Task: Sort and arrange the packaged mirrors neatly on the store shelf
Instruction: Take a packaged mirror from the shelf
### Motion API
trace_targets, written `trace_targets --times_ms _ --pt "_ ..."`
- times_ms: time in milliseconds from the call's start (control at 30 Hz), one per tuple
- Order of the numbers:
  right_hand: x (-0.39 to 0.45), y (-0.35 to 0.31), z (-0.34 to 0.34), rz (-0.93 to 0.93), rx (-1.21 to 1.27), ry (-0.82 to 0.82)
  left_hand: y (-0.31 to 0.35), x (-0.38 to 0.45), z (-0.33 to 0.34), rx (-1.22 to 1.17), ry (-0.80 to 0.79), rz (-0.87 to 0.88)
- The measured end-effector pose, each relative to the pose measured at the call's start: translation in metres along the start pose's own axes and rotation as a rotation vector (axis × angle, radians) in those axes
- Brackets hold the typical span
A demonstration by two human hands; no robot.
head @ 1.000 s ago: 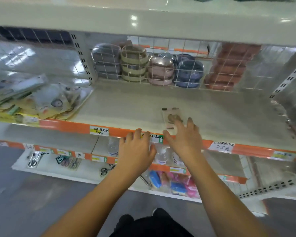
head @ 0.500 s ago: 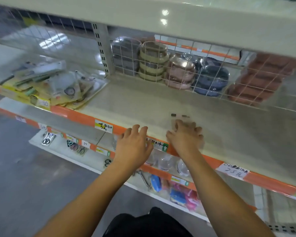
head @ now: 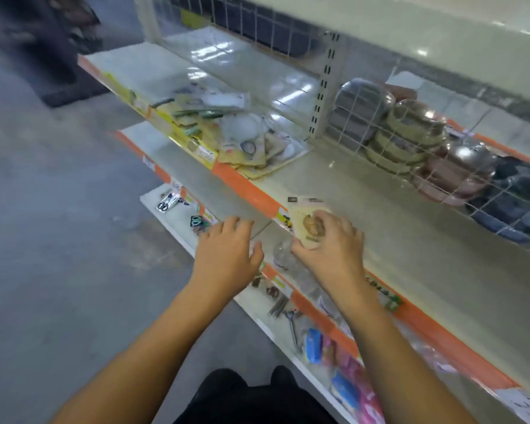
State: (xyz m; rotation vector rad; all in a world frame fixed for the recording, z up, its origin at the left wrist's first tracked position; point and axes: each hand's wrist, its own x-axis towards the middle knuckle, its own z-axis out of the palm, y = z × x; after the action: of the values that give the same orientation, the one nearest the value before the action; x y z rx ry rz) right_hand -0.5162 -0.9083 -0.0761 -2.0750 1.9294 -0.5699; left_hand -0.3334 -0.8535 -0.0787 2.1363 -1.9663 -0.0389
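A grey shop floor (head: 43,240) fills the left of the frame, where packaged scissors (head: 165,204) lie on a low white shelf (head: 153,198) at centre left. Above them, in the upper middle, a loose pile of packaged mirrors (head: 242,145) sprawls across the cream store shelf (head: 410,240), overlapping one another just behind its orange price strip (head: 245,191). At centre frame the person's left hand (head: 227,255) hovers palm down in front of the shelf edge, fingers (head: 230,224) slightly spread and holding nothing. Just right of it, the right hand (head: 334,249) grips a single packaged mirror (head: 308,218), a pale card with a brown round motif, its fingers (head: 346,224) curled over the card's right side and the thumb under its lower edge; the pack is tilted, lifted at the shelf's front edge and well apart from the pile. To the upper right, behind a white wire grid (head: 395,133), stacks of round lidded containers (head: 407,139) in grey, olive, pink and dark blue stand on the far side of the shelving. Bright blue and pink packets (head: 346,381) sit on a lower shelf at the bottom right.
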Motion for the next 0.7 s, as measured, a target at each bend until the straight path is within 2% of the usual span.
trace_targets --times_ms 233,400,700 --pt "-0.011 -0.143 0.066 -0.351 0.09 -0.16 -0.13 -0.043 -0.025 0.013 0.027 -0.28" --pt "-0.031 -0.234 0.116 -0.508 0.157 -0.242 -0.21 -0.082 -0.038 0.031 0.083 -0.431" --pt "-0.038 -0.327 0.174 -0.74 0.179 -0.345 -0.298 -0.105 -0.043 0.075 0.155 -0.633"
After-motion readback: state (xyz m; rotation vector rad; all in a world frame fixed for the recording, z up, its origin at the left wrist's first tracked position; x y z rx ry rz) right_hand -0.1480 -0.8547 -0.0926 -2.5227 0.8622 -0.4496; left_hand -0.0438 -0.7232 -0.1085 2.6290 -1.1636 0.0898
